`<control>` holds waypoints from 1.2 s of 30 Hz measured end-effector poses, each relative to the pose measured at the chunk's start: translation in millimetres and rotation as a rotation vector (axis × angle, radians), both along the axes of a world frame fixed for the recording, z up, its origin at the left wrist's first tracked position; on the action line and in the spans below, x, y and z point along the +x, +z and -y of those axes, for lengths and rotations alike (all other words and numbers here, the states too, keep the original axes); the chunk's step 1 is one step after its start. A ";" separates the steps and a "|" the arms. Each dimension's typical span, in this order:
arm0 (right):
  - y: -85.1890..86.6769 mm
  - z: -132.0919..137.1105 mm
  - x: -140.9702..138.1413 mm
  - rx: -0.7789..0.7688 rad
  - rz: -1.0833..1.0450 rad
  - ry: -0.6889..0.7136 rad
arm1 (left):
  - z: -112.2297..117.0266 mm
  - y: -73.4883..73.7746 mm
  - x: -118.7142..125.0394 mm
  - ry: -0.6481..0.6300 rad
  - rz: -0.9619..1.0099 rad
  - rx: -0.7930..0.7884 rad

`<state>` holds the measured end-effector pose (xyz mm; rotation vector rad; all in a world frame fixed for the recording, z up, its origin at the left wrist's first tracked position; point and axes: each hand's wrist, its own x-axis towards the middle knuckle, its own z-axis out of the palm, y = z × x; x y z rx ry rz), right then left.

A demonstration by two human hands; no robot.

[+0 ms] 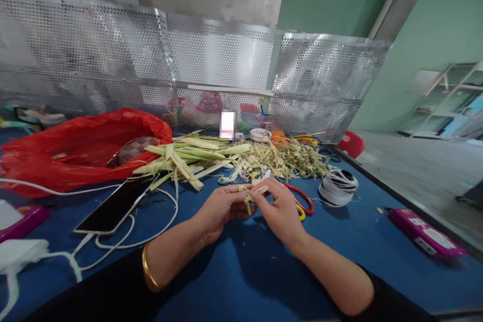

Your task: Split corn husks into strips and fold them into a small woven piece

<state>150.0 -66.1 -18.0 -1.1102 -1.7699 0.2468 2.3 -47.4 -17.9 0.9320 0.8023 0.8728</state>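
Note:
Above the blue table, my left hand and my right hand meet over a small piece of pale husk strips. Left fingers support it from below and behind, partly hidden by it. The right thumb and fingertips pinch a strip at its right side. Just beyond my right hand lie scissors with red and yellow handles, their blades hidden. A heap of green and pale husks lies past my left hand, with finer dried plant scraps to its right.
At left are an open red plastic bag, a phone and white cables. A spool of white ribbon stands at right, near a purple packet. A perforated metal screen runs along the back.

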 end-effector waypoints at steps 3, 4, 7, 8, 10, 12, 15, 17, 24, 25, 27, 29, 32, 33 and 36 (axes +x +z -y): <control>-1.1 -6.1 5.1 -0.229 -0.210 -0.005 | -1.1 1.0 -1.1 0.030 -0.007 -0.008; -1.9 -7.7 5.6 -0.287 -0.261 -0.003 | -0.8 2.1 -1.4 0.036 -0.008 -0.010; -4.0 -10.5 4.5 -0.403 -0.351 0.007 | 1.0 5.8 -2.1 0.037 -0.024 -0.001; -4.6 -10.7 3.8 -0.413 -0.355 0.006 | 1.6 6.8 -2.3 0.041 -0.037 0.003; -5.4 -10.3 2.7 -0.404 -0.328 -0.006 | 2.2 7.6 -2.6 0.063 -0.067 0.006; -5.4 -9.5 3.1 -0.358 -0.267 -0.017 | 1.2 7.4 -3.4 0.099 -0.095 -0.009; -1.6 -9.3 7.7 -0.166 -0.097 -0.026 | -3.1 6.8 -6.3 0.128 -0.098 -0.057; 3.6 -10.0 12.5 0.022 0.074 0.005 | -6.9 7.4 -9.1 0.144 -0.067 -0.101; 15.6 -10.5 19.1 0.356 0.521 0.205 | -8.6 10.7 -11.6 0.132 -0.086 -0.095; 15.3 -10.3 18.6 0.365 0.524 0.216 | -7.4 10.7 -10.7 0.129 -0.125 -0.062; 14.0 -10.1 17.9 0.341 0.479 0.230 | -5.2 11.1 -9.0 0.131 -0.204 0.018; 12.2 -10.7 17.6 0.261 0.391 0.240 | -3.7 11.8 -7.9 0.119 -0.267 0.085; 8.3 -12.6 17.5 0.098 0.260 0.221 | -2.5 13.0 -7.9 0.034 -0.316 0.148; 6.7 -13.2 17.3 0.051 0.226 0.199 | -2.3 13.4 -8.2 -0.001 -0.325 0.163; 2.2 -14.2 15.8 -0.037 0.171 0.095 | -2.0 14.5 -9.5 -0.085 -0.327 0.199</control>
